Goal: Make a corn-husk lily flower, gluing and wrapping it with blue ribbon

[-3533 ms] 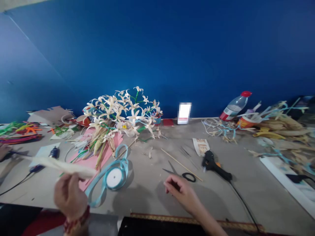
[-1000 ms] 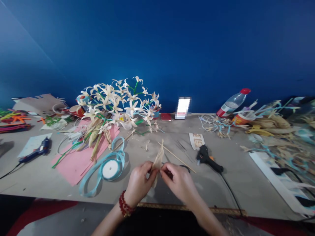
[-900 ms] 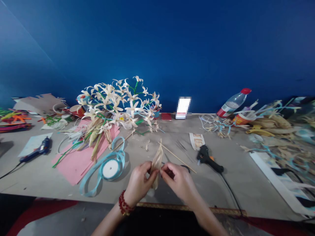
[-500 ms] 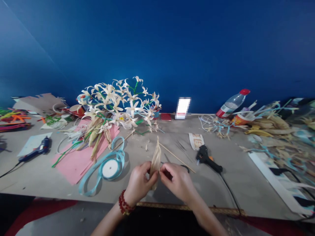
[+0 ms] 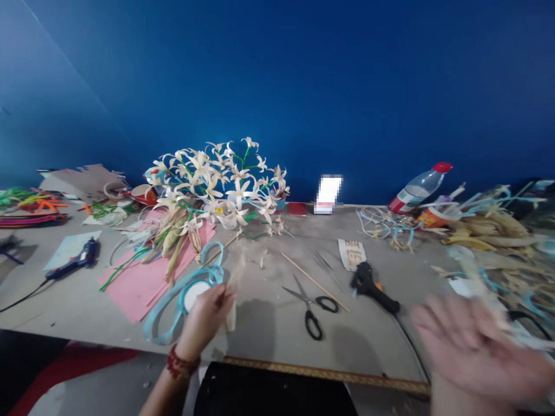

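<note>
My left hand (image 5: pixel 207 312) is closed on a thin, pale corn husk strip (image 5: pixel 235 277), blurred and standing up from the fingers above the grey table. Just behind that hand is a roll of light blue ribbon (image 5: pixel 197 293) with loose loops. Far to the right, my right hand (image 5: pixel 477 346) is smeared by motion, its fingers curled. A blurred pale strip (image 5: pixel 482 286) shows by its fingertips; whether it is held is unclear. Between the hands lie black-handled scissors (image 5: pixel 309 303), blades apart, and a thin wooden stick (image 5: pixel 314 281).
A black glue gun (image 5: pixel 373 288) lies right of the scissors, a blue one (image 5: pixel 76 260) at the left. White husk flowers (image 5: pixel 225 173) stand at the back above pink paper (image 5: pixel 130 294). A tilted bottle (image 5: pixel 418 188) and husk scraps (image 5: pixel 489 231) are at the right.
My hands have moved apart from the husk they both worked on. The left went left with a strip; the right swung far right. The scissors beneath are now uncovered. The view shifted slightly.
</note>
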The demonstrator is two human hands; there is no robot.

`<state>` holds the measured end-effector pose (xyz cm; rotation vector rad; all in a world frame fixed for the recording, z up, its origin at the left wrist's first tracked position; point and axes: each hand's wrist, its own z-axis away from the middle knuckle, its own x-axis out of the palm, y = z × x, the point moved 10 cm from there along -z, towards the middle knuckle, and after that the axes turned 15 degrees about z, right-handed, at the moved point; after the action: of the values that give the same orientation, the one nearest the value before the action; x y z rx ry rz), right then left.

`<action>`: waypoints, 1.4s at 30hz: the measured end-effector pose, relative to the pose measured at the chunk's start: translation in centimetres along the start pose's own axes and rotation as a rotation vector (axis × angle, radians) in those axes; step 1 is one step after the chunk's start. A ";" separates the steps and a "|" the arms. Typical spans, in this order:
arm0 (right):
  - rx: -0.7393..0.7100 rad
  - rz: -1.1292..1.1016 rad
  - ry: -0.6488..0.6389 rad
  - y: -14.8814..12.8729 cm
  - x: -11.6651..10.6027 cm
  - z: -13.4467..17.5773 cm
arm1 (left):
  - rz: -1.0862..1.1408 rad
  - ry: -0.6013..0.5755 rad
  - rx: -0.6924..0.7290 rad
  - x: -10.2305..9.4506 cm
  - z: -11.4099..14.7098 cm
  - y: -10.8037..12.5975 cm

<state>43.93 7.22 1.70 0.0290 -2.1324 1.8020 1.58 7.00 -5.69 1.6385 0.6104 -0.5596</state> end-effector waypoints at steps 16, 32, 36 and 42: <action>0.330 -0.002 -0.324 10.2 9.6 4.8 | -0.192 0.170 -0.132 -9.4 -6.5 -7.8; 0.304 0.182 -0.412 14.0 11.7 7.5 | 1.353 -0.503 -0.528 14.5 4.0 8.4; 0.228 0.162 -0.431 13.9 11.1 7.9 | 1.538 -0.658 -0.722 15.9 5.7 8.9; 0.253 0.201 -0.469 14.0 11.4 8.6 | 1.310 -0.544 -0.562 15.1 5.2 8.2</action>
<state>27.79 3.97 -9.67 0.3423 -2.2517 2.3673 18.17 2.08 -10.42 0.9656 -0.6741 0.1654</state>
